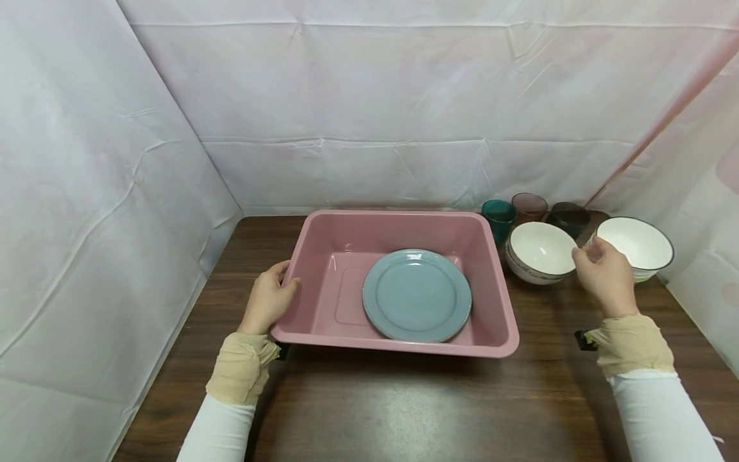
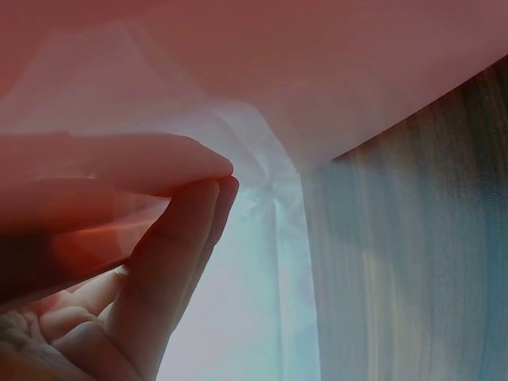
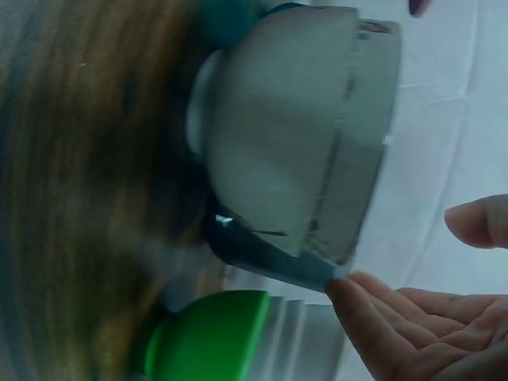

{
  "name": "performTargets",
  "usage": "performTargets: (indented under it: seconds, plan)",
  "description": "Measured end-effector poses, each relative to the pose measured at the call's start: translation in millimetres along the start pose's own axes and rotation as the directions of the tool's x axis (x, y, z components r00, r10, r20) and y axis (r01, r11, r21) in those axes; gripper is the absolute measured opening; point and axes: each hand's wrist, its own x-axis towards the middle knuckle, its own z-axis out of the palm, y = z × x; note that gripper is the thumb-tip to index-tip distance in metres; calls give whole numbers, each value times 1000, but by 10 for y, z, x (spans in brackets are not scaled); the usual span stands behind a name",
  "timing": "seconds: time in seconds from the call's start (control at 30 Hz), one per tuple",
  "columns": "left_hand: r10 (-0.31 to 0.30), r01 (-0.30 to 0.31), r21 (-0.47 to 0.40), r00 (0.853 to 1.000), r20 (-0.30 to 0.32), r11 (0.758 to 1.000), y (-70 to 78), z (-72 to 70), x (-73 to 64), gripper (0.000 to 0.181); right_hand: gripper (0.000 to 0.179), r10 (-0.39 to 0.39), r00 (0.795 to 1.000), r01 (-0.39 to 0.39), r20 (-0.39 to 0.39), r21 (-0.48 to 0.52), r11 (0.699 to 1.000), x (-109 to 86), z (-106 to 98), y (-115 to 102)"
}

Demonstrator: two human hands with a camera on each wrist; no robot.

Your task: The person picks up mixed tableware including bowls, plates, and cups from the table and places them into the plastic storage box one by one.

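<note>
My left hand grips the left rim of a pink plastic basin, thumb over the inner side and fingers outside. A round blue-grey plate lies in the basin, toward its right. At the right, my right hand is at the stacked white bowls, holding nothing. Its thumb stands apart from the fingers, and the fingertips are beside the rim of the bowl stack in the right wrist view. Another stack, topped by a white dark-rimmed bowl, is just beyond this hand; its green lower part shows below.
Behind the bowls stand a teal glass, a purplish glass and a dark glass. Everything stands on a dark wooden table, with white sheeting hung along the back and sides.
</note>
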Motion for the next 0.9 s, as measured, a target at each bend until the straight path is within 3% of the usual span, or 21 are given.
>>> performTargets:
  seconds: [0.13,0.37,0.5,0.57,0.77,0.9]
  plan:
    - [-2,2,-12,1000,2,1000,-15,1,1,48,48,-14,1000,13,-20,-37,999,16,48,33]
    - [-11,11,-21,1000,1,1000,-24,1,7,48,56,-4,1000,3,-17,-75,997,88,83,94]
    - [-13,13,-20,1000,1,1000,-18,-1,3,48,34,-45,998,39,-40,-138,990,131,102,145]
    - [-15,15,-19,1000,1,1000,-15,-2,1,48,31,-52,998,46,-33,-163,986,151,105,164]
    - [-19,19,-21,1000,5,1000,-15,0,4,48,47,-15,999,21,30,-203,979,191,116,151]
    - [-21,21,-28,1000,8,999,-18,5,9,48,40,-8,999,16,36,-227,974,216,142,150]
